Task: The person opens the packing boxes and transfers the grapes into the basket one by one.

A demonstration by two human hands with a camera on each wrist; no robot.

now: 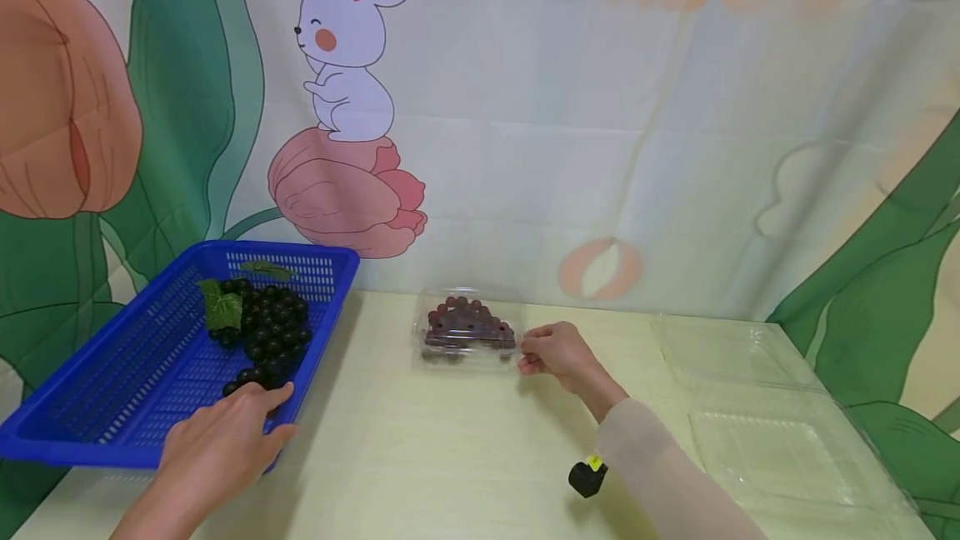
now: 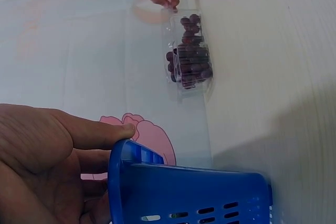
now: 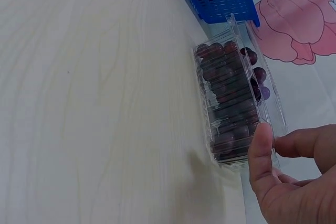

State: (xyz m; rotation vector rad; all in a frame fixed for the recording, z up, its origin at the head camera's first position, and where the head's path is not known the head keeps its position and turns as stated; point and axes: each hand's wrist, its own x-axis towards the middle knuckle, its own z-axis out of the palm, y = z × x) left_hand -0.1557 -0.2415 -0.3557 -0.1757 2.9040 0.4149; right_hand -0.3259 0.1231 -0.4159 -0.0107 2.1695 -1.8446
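A transparent plastic clamshell box (image 1: 423, 307) stands at the back of the table, with dark red grapes (image 1: 465, 319) inside. At its right end, my right hand (image 1: 558, 352) pinches the edge between thumb and index finger, as the right wrist view shows close up (image 3: 294, 182). On the left, my left hand (image 1: 213, 444) grips the near right part of a blue plastic basket's rim (image 1: 90, 454). One digit lies over the rim and the other fingers are behind it in the left wrist view. Bunches of black grapes (image 1: 277, 327) with a green leaf (image 1: 222, 308) lie in the basket.
An opened transparent plastic container (image 1: 776, 461) lies flat at the right of the table. Near my right sleeve is a small black object (image 1: 587, 479) with a yellow tag. A printed cloth (image 1: 510, 148) hangs close behind the table's back edge.
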